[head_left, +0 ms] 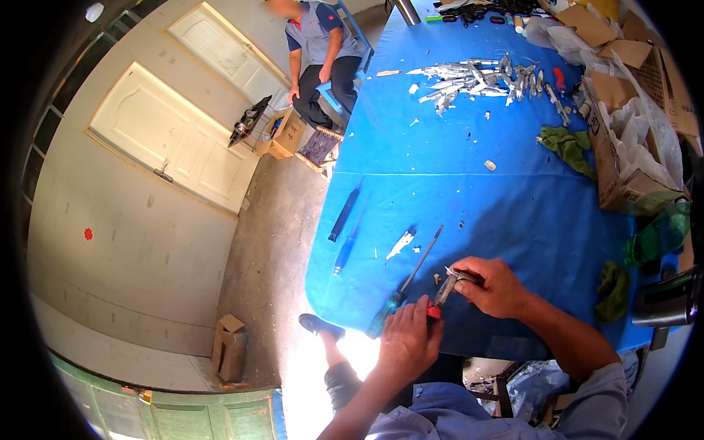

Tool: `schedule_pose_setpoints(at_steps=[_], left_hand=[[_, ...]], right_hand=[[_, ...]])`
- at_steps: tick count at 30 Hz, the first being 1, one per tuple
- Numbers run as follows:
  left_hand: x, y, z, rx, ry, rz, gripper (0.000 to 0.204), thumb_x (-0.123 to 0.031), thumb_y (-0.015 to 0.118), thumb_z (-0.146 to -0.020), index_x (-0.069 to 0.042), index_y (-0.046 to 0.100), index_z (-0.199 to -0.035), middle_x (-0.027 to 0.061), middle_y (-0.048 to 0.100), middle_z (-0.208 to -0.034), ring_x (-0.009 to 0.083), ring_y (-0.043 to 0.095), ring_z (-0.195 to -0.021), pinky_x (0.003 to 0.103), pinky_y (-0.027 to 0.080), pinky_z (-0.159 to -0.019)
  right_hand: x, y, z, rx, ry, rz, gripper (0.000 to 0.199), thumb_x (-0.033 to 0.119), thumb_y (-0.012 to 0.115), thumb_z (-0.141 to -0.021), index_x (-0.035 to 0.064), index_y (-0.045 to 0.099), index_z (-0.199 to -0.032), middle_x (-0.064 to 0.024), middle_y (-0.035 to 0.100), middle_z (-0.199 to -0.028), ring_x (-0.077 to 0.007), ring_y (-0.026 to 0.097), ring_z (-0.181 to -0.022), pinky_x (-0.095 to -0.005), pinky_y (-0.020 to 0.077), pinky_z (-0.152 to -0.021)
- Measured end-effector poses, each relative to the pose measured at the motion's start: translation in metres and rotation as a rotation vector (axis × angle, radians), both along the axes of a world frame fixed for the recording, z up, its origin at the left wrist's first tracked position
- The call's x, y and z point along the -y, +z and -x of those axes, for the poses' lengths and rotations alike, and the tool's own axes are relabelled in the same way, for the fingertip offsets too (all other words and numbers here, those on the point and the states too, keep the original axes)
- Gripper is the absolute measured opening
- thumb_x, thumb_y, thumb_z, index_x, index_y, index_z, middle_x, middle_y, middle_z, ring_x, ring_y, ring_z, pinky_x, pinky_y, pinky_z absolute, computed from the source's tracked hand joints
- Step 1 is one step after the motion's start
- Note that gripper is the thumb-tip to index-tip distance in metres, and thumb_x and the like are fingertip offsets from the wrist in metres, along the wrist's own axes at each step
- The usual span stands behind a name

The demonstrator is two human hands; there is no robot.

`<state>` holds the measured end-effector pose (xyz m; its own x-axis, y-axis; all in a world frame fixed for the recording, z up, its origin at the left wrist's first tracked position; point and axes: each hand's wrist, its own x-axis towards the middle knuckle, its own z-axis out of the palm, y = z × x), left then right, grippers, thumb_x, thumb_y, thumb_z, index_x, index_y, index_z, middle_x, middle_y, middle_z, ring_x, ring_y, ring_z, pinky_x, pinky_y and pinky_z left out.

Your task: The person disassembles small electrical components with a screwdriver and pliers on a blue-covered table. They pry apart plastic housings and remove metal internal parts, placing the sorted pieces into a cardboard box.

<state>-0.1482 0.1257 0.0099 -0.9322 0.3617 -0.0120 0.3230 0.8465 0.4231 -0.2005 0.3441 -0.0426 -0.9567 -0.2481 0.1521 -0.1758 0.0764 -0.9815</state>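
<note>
Hands clenched around pliers

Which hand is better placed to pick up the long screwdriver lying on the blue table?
Probably the left hand: the screwdriver has its handle right beside it. The right hand sits farther over and pinches a small metal part.

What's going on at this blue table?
A person is working over the near edge of a blue-covered table. The left hand holds the red handle of a small tool, and the right hand pinches a small metal piece at its tip. A long screwdriver lies beside them, with a heap of silvery metal parts farther back and open cardboard boxes on the right. Another person sits at the far end.
</note>
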Motion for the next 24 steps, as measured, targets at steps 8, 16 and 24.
schedule_pose_setpoints(at_steps=[8,16,24], left_hand=[[0.008,-0.005,0.005,0.044,0.003,-0.117,0.048,-0.020,0.070,-0.094,0.000,0.056,-0.136,0.0221,0.063,-0.113,0.0437,0.060,-0.107,0.051,0.048,-0.093],[0.008,-0.011,0.003,-0.007,0.015,-0.181,0.038,-0.010,0.070,-0.090,-0.001,0.059,-0.125,0.0214,0.062,-0.105,0.0434,0.063,-0.100,0.050,0.051,-0.087],[-0.003,-0.005,0.007,-0.058,0.000,-0.108,0.034,-0.007,0.069,-0.092,0.000,0.058,-0.123,0.0227,0.064,-0.107,0.0436,0.064,-0.099,0.050,0.051,-0.085]], right_hand=[[0.002,-0.001,-0.002,-0.066,-0.003,-0.025,0.029,0.006,0.071,-0.093,0.0021,0.068,-0.122,-0.0124,0.071,-0.087,-0.0174,0.065,-0.071,-0.0325,0.0521,-0.066],[0.002,-0.004,-0.004,-0.117,0.007,-0.025,0.032,0.005,0.070,-0.093,0.0019,0.067,-0.125,-0.0140,0.069,-0.086,-0.0201,0.065,-0.070,-0.0341,0.0510,-0.065],[0.000,0.001,0.002,-0.149,-0.005,-0.054,0.032,0.007,0.069,-0.093,0.0021,0.067,-0.124,-0.0204,0.071,-0.092,-0.0363,0.070,-0.079,-0.0416,0.0524,-0.069]])
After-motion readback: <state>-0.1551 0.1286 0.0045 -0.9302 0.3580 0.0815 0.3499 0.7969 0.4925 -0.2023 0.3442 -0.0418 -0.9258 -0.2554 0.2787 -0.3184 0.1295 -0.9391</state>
